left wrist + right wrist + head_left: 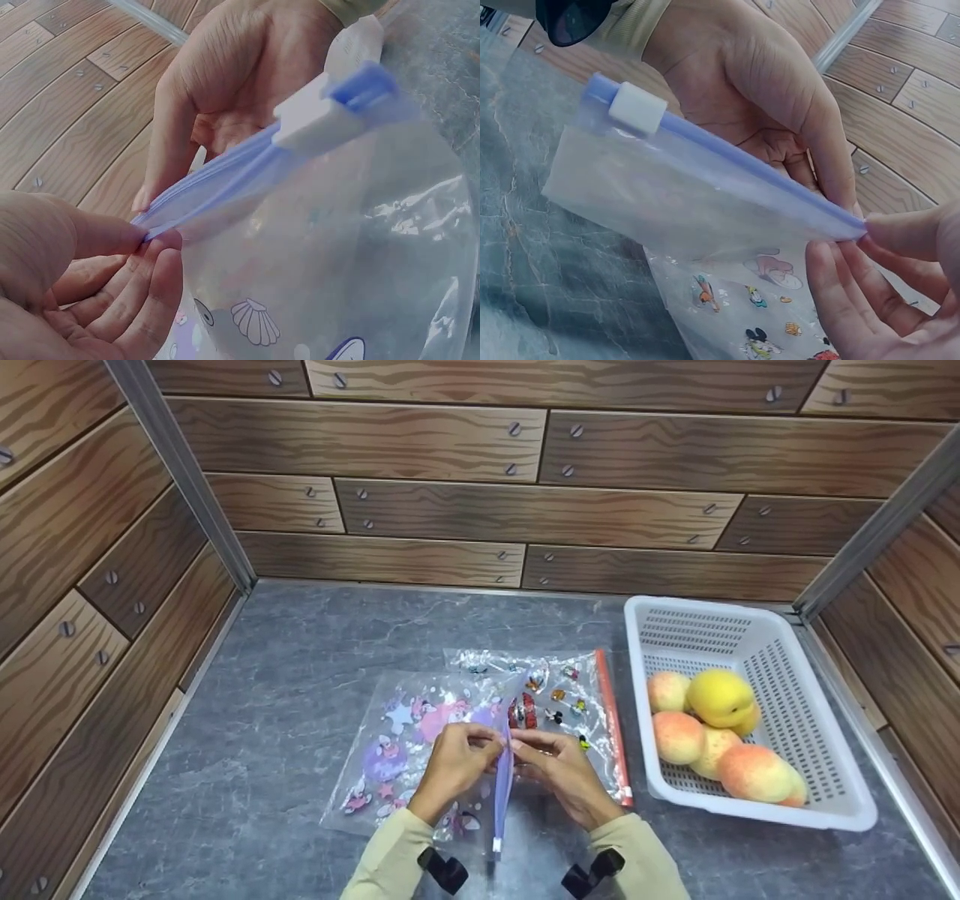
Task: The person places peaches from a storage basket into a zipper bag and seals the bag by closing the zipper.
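Left hand (454,765) and right hand (568,772) pinch a bag (401,742) by its purple zip (503,787), seemingly overlapping another bag (566,716).

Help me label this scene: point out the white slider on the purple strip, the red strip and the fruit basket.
White slider (638,109): right wrist view, its outer face.
Red strip (612,720): head view, middle of its length.
Fruit basket (757,811): head view, its near rim.

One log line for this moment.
Left hand: pinches purple-edged clear plastic bag | Right hand: pinches same bag | red-edged clear plastic bag: on grey tabletop | white plastic basket: holds yellow and pink fruit
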Tool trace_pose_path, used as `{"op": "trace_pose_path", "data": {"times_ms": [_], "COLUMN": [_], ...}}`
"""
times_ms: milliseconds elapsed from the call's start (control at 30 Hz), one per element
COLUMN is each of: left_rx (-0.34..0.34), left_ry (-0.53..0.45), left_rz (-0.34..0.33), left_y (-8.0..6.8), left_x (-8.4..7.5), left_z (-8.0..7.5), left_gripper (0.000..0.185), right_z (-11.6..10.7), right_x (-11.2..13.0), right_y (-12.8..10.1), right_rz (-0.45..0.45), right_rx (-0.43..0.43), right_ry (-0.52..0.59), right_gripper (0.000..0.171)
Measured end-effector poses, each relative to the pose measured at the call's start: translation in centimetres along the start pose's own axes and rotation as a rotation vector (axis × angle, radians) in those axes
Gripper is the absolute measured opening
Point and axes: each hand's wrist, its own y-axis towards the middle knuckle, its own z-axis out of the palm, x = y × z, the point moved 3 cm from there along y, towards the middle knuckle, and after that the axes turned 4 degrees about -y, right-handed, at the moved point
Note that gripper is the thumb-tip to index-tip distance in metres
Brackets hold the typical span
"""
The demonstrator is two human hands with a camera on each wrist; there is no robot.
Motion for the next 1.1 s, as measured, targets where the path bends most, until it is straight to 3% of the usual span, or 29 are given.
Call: {"op": "trace_pose_path", "data": {"times_ms": [333, 433, 567, 667, 800, 933, 1100], "left_rx": [0.003, 0.002, -0.057, -0.090, -0.076, -0.083, -0.126], "left_ry": [0.009, 0.063, 0.159, 0.163, 0.141, 0.182, 0.270], "left_rz": [0.046, 0.048, 0.046, 0.048, 0.061, 0.087, 0.112], "left_y": [-0.1, -0.2, -0.4, -0.4, -0.6, -1.0, -1.5], "left_x": [0.0, -0.2, -0.8, -1.2, -1.6, -2.2, -3.1], "left_z": [-0.1, -0.4, -1.0, -1.3, -1.5, -2.7, -5.2], "left_gripper": [0.012, 0.011, 0.010, 0.008, 0.008, 0.009, 0.004], "right_z": [0.7, 0.7, 0.6, 0.7, 0.8, 0.1, -0.6], "right_x": [1.0, 1.2, 1.3, 1.5, 1.8, 2.3, 3.3], "right_y": [-0.1, -0.1, -0.1, -0.2, -0.4, -0.8, -1.0], "right_rz": [-0.087, -0.103, -0.107, -0.110, -0.122, -0.127, -0.175], "right_rx": [-0.056, -0.080, -0.119, -0.128, -0.121, -0.144, -0.141], "right_ry": [-0.145, -0.186, -0.211, -0.213, -0.224, -0.253, -0.361], "right_gripper": [0.026, 0.023, 0.019, 0.016, 0.014, 0.013, 0.014]}}
